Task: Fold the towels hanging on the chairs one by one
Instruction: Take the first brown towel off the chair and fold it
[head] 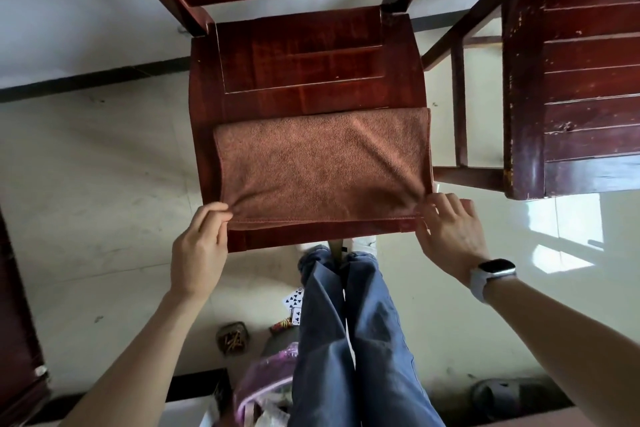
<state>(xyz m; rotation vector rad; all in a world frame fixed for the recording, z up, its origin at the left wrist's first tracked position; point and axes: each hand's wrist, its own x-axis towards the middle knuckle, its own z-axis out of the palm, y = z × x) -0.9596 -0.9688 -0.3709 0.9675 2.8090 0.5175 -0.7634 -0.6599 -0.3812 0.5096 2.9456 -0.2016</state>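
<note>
**Brown towel flat on the chair seat, both near corners pinched**

The chair [304, 55] back is cut off at 12 o'clock; a second chair [571, 80] is cropped at 2 o'clock. The towel [322, 163] covers the seat's near half, long axis running 9 to 3 o'clock. Left hand [199, 250] pinches its 8 o'clock corner, right hand [450, 232] its 4 o'clock corner, fingertips partly hidden.

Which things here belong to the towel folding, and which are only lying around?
Job: brown towel, chair seat under it, left hand and right hand pinching its near corners.

Lying about: playing cards, second chair, dark slipper.
</note>
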